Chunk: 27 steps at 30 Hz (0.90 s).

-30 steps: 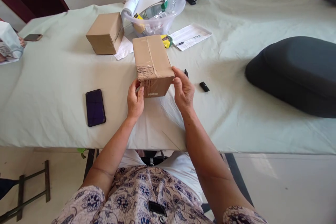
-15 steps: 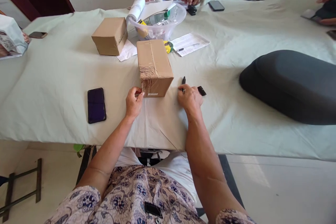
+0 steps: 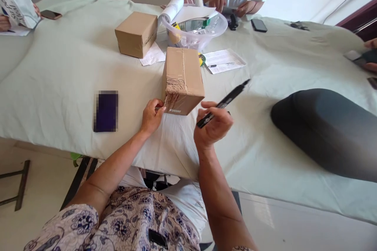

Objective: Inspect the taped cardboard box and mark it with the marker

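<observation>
A cardboard box (image 3: 185,70) stands in front of me, with dark scribbled lines on its top and front near the left corner. My left hand (image 3: 152,117) is closed at the box's lower left corner, thumb and fingers pinched against its edge. To the right of the box, my right hand (image 3: 213,127) grips a black marker (image 3: 231,96) raised above the cloth. The marker's narrow end points up and away to the right. A small dark thing shows just behind my right hand, mostly hidden.
Behind stand a second cardboard box (image 3: 137,35) and a clear plastic basin (image 3: 196,39) holding a bottle and rolls. A sheet with a pen (image 3: 225,62) lies beyond the box. A phone (image 3: 106,111) is at left, a large black seat-like object (image 3: 321,133) at right. Other people sit around the table.
My right hand has lifted from the cloth with the marker, which now points up to the right. My left hand stays at the box corner. The view has shifted and tilted.
</observation>
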{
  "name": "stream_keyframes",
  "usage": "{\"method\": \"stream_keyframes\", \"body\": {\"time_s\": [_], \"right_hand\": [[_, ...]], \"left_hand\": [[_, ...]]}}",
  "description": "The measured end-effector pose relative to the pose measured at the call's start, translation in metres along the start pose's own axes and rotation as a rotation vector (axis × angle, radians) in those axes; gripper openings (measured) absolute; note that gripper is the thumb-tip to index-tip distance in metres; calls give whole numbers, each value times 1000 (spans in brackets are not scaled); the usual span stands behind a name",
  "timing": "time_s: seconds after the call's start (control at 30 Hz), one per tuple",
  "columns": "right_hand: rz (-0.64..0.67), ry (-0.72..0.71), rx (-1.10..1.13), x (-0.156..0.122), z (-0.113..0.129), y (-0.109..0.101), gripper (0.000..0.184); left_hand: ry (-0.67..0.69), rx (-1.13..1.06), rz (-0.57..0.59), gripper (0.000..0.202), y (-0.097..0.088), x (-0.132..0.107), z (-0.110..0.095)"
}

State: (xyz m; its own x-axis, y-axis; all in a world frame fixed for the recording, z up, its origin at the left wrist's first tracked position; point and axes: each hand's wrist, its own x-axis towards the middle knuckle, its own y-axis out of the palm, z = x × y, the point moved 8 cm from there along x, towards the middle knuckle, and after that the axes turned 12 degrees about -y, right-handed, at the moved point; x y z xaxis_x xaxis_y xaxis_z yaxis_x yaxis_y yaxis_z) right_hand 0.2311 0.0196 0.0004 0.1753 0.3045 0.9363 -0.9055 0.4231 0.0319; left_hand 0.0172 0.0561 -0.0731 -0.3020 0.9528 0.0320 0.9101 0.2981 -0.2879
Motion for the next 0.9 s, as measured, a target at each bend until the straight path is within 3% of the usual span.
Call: {"method": "stream_keyframes", "body": {"time_s": [0.17,0.37,0.67,0.8,0.9], "right_hand": [[305,-151,80,-8,35,31,19],[404,-165,75,-3,40,40,36],[264,-172,-117,2,36,33,30],[259,-120,-160,1,33,29,19],[319,-112,-76,-2,36,41,16]], "left_hand": [[5,26,-23,1,-1,-1,-6],[-4,28,-14,2,-2,-1,-8],[-27,22,-16,5,-1,-1,-7],[-57,16,-23,5,-3,-1,-4],[-88,-44,-12,8,-4,-1,-2]]}}
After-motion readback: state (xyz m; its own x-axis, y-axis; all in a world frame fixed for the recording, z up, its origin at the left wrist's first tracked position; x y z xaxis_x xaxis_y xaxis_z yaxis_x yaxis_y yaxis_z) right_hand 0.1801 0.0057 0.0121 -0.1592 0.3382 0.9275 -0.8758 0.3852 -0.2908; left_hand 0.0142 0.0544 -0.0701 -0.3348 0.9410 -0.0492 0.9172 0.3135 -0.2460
